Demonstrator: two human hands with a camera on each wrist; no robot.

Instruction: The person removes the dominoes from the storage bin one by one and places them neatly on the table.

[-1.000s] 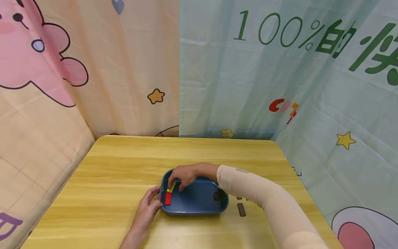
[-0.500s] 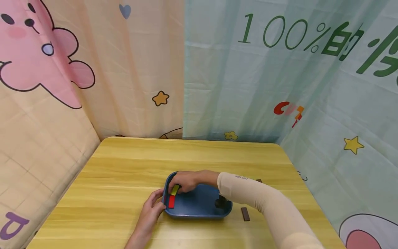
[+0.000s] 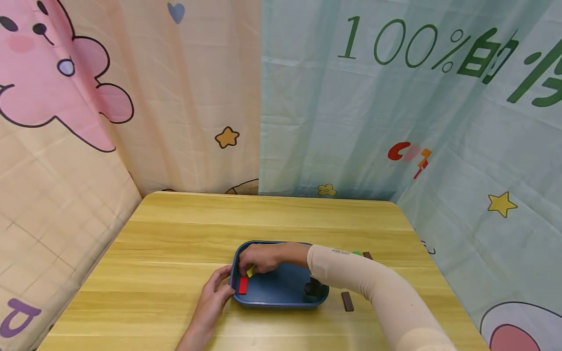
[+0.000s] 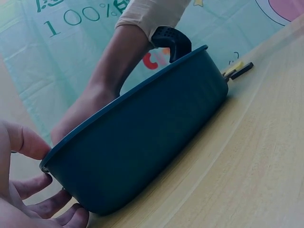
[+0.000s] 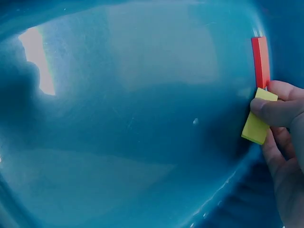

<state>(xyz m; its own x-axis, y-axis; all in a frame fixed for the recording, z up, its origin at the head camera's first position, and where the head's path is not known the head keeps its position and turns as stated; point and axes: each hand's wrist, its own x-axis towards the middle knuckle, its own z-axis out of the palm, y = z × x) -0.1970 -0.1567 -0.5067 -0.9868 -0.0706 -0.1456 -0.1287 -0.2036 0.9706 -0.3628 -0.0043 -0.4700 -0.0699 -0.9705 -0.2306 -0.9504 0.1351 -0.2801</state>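
Note:
A deep blue plastic bin (image 3: pixel 281 306) stands on the wooden table. My left hand (image 3: pixel 207 302) holds its left end, thumb at the rim and fingers against the outside wall. Inside the bin, my right hand (image 3: pixel 261 257) pinches a yellow domino block (image 5: pixel 256 126), with the thumb on its face and fingers behind. The block is tilted, and its upper end meets or nearly meets a red domino block (image 5: pixel 260 61). The red one stands by the bin's left wall. One right fingertip is close to the red block, perhaps touching it.
On the table right of the bin lies a dark brown block (image 3: pixel 347 301). Farther back, another brown block (image 3: pixel 368 255) and a green piece (image 3: pixel 357 253) show partly behind the right sleeve (image 3: pixel 373 273). Printed curtains (image 3: pixel 325 112) border the table.
The right fingers have closed in on the yellow block, which has turned and now leans beside the red one. The left hand keeps its hold on the bin. The head view has shifted slightly.

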